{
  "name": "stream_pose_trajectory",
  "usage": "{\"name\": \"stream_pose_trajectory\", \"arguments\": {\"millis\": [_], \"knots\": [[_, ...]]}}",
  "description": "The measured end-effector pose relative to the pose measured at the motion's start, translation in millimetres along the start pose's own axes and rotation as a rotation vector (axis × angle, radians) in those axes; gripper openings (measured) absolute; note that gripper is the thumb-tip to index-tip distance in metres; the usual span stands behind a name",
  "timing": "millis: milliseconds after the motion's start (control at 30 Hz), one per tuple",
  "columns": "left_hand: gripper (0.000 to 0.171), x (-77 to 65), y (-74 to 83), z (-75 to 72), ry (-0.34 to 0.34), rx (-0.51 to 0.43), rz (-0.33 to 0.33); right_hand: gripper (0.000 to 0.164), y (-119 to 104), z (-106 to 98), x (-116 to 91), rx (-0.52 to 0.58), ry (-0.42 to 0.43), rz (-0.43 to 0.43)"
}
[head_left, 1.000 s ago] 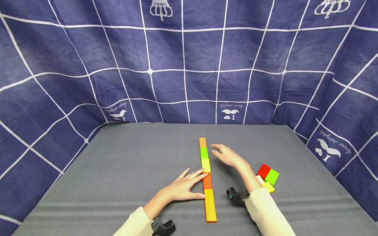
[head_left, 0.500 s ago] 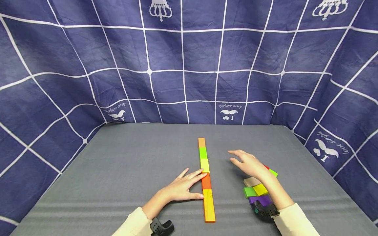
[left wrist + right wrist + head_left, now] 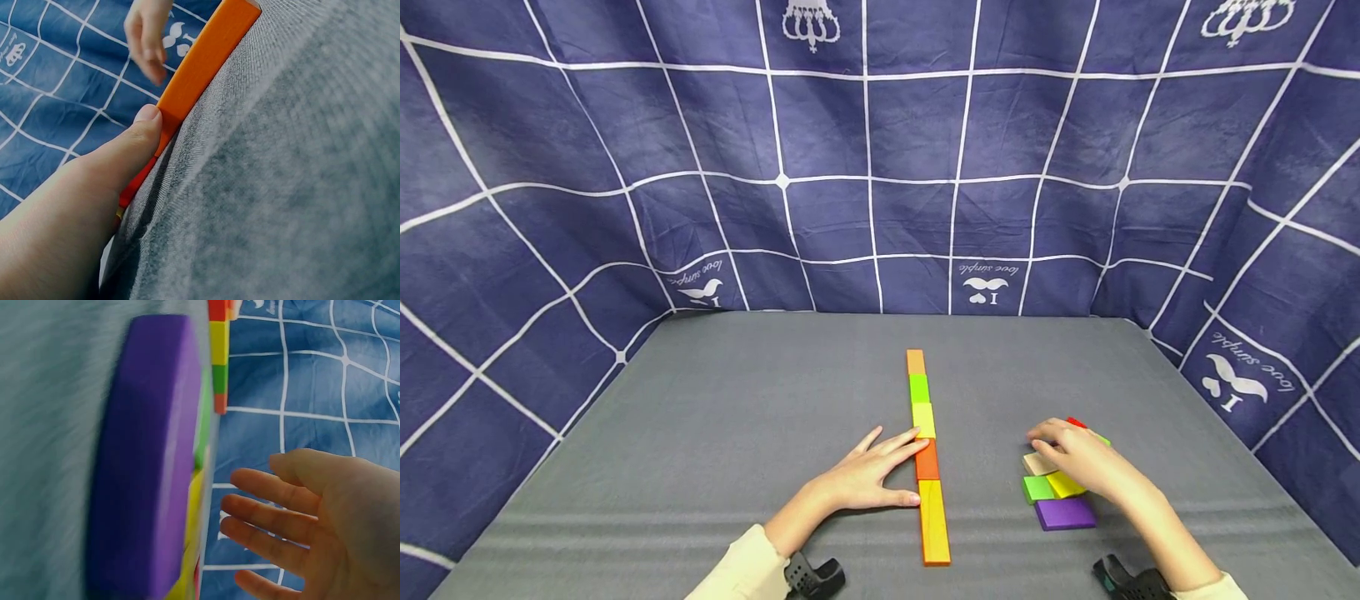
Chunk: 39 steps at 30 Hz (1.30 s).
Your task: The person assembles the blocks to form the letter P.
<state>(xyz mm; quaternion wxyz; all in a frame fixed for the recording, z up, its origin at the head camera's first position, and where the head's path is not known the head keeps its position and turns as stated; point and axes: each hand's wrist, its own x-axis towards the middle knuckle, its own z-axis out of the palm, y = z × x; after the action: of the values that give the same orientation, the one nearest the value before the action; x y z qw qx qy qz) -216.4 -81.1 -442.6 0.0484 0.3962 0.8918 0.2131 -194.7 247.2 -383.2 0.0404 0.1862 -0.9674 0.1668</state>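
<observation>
My left hand (image 3: 868,479) lies with spread fingers against a straight row of flat wooden blocks. Two fingertips touch the row where the pale yellow block (image 3: 923,419) meets the orange-red block (image 3: 928,462); the thumb is at the side of the long orange-yellow block (image 3: 934,525). In the left wrist view that thumb touches the long block's (image 3: 206,62) edge. Over a loose pile hovers my right hand (image 3: 1086,454), fingers extended and holding nothing in the right wrist view. Beneath and beside it are a beige block (image 3: 1036,465), a yellow block (image 3: 1066,484) and a purple block (image 3: 1066,515).
A green block (image 3: 1038,490) is also in the pile, and a red block (image 3: 1076,422) is partly hidden behind the right hand. The row's far end has a light orange block (image 3: 915,361) and a green block (image 3: 919,388). A blue checked curtain (image 3: 910,208) encloses the grey table (image 3: 760,392).
My right hand has moved from beside the row's far part, rightward and nearer, to over the pile. More of the pile shows, including the purple block. The left hand and row are still.
</observation>
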Motion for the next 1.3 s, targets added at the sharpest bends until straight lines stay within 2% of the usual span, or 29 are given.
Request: {"name": "stream_pose_trajectory", "arguments": {"millis": [100,233,367,600,833,1100,1300], "knots": [[0.072,-0.3,0.3,-0.8,-0.004,0.007,-0.006,0.015,6,1,-9,-0.014,-0.021,0.017],[0.072,-0.5,0.3,-0.8,-0.011,0.005,-0.014,0.019,10,3,-17,-0.014,-0.043,0.018],[0.073,-0.1,0.1,-0.3,-0.001,0.005,-0.010,0.026,11,6,-19,-0.030,-0.036,-0.039],[0.073,-1.0,0.9,1.1,-0.004,-0.002,-0.003,0.024,15,15,-18,-0.048,0.106,-0.178],[0.073,-0.6,0.4,1.1,0.003,0.006,0.001,0.023,16,23,-13,-0.052,0.169,-0.173],[0.072,0.1,-1.1,0.7,0.004,0.008,-0.008,0.024,5,28,0,-0.079,0.166,-0.247],[0.072,0.9,-0.4,-1.0,-0.014,0.009,-0.013,0.013,-18,33,12,-0.120,0.145,-0.190]]}}
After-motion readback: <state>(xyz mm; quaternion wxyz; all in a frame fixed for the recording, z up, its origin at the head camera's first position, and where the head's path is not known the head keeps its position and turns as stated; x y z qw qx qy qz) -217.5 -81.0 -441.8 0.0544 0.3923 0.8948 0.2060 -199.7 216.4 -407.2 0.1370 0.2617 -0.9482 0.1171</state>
